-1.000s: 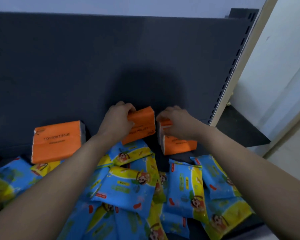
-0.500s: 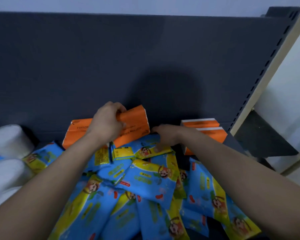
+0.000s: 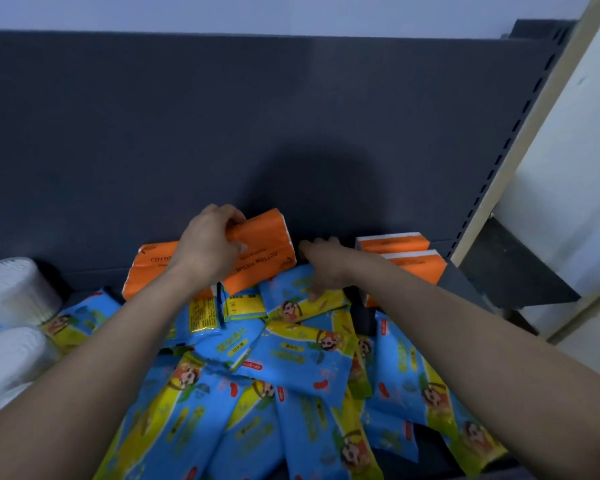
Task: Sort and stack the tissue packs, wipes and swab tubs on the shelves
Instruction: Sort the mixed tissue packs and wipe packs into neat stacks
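Moved: over the last second the right hand (image 3: 321, 270) has left the stacked pair (image 3: 400, 252) of orange packs and come onto a wipes pack (image 3: 302, 297); the left hand (image 3: 210, 247) has kept its grip.
Wipes pile (image 3: 291, 372): glossy blue-and-yellow film pouches, flat and oblong, overlapping at all angles across the front of the shelf.
Swab tubs (image 3: 11, 292): two round white tubs on their sides at the left edge, ribbed with swab ends.
Right hand: lies on the wipes pack at the back of the pile, thumb on its face; grasping or only resting cannot be told.
Left hand: clenched round a soft orange tissue pack (image 3: 260, 251), tilted, its lower edge on the pile.
Flat pack (image 3: 151, 268): another orange brick behind the left wrist.
Stacked pair: square-cornered, white-ended, far right against the matt dark back panel (image 3: 222, 133).
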`<state>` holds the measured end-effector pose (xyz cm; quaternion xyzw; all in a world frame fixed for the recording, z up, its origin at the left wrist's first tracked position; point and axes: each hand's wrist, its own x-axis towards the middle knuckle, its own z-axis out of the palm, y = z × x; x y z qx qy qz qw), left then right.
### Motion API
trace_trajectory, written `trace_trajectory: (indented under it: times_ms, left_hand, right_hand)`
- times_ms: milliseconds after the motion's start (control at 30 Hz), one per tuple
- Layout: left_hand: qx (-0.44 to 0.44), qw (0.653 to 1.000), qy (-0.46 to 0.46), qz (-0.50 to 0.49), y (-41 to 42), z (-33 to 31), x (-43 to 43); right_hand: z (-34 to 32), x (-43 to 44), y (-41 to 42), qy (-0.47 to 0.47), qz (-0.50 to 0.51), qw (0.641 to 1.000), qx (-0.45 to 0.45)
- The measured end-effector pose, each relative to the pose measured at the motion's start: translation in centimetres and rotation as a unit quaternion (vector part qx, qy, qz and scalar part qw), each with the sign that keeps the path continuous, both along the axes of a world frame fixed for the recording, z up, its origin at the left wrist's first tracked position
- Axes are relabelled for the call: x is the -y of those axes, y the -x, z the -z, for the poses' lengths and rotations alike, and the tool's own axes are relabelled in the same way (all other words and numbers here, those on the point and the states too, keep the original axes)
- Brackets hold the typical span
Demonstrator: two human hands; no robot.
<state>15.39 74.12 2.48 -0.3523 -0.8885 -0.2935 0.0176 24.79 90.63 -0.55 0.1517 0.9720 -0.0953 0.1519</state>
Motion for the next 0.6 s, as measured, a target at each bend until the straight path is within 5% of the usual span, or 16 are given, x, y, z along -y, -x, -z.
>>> trace_trajectory:
  times_ms: [300,600]
  left_hand:
    - [-0.011,1.000,-0.025,-0.010,0.4,0.1,-1.9]
    - [0.045,0.990,-0.017,0.133,-2.2,2.2,-7.9]
  right_hand:
    - [-7.8,-1.4,-2.4,0.115,0.100,0.970,-0.188]
    - [-9.3,-5.0,-6.4,0.143,0.174,0.928,-0.298]
